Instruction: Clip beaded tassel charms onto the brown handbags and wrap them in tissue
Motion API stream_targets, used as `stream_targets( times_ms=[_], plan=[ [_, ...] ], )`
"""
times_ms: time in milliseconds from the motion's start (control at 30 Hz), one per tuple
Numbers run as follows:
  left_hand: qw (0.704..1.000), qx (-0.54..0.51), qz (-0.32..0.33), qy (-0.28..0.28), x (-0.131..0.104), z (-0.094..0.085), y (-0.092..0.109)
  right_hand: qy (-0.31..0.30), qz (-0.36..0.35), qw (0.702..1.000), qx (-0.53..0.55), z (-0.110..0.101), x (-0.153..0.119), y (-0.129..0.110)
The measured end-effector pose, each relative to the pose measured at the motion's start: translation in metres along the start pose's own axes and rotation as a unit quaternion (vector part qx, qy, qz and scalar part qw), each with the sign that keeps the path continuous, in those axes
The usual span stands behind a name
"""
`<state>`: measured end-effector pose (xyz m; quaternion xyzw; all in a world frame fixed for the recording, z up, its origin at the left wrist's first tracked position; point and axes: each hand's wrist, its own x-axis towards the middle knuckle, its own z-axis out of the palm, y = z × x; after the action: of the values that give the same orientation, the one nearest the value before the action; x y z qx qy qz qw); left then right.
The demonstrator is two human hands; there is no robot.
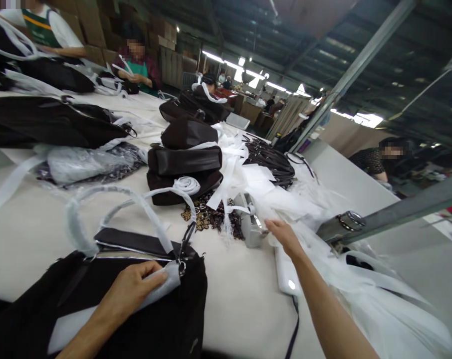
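Observation:
A black handbag [136,294] lies in front of me, its two handles [115,190] wrapped in white sheeting. My left hand [141,284] rests over the bag's upper front, thumb and fingers closed on a white foam strip [171,280]. This strip is folded around the base of a strap beside a metal ring [182,268]. Another white strip [67,326] lies under my left forearm. To the right, my right hand [284,237] reaches to the front of a grey tape dispenser [251,233]. Its fingers are pinched together at the cutter; whatever is between them is too small to make out.
Stacked black bags [184,159] stand beyond the handbag, near leopard-print tags [203,212]. White strips [263,184] and black straps [269,159] heap at the right. A white power bank-like box [286,271] with a cable and a metal post [345,224] flank my right arm. Co-workers sit across the table.

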<state>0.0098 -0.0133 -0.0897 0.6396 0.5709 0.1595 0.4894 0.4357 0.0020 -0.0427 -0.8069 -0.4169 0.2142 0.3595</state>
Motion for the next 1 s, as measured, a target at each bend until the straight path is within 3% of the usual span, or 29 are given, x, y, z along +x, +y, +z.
stream_targets(
  times_ms=[133,300,533,667,833,1000],
  plan=[
    [1.0,0.004,-0.001,0.003,-0.001,0.0,0.002,-0.075,0.019,0.996,0.038,0.017,0.006,0.009],
    [1.0,-0.008,0.001,0.01,-0.001,0.0,-0.002,-0.045,0.032,0.995,0.081,0.026,0.005,0.007],
    [0.999,-0.034,0.001,0.01,0.0,0.0,-0.006,0.026,0.042,0.992,0.112,0.01,-0.024,0.004],
    [0.999,-0.04,-0.006,0.002,0.002,0.0,-0.005,0.016,0.067,0.991,0.119,0.013,-0.044,0.018],
    [0.998,-0.056,-0.006,-0.004,0.006,-0.001,-0.008,0.016,0.102,0.992,0.065,0.017,-0.044,0.034],
    [0.997,-0.073,-0.005,0.018,0.002,-0.001,-0.007,0.01,0.076,0.997,0.026,0.014,-0.071,0.019]
  ],
)
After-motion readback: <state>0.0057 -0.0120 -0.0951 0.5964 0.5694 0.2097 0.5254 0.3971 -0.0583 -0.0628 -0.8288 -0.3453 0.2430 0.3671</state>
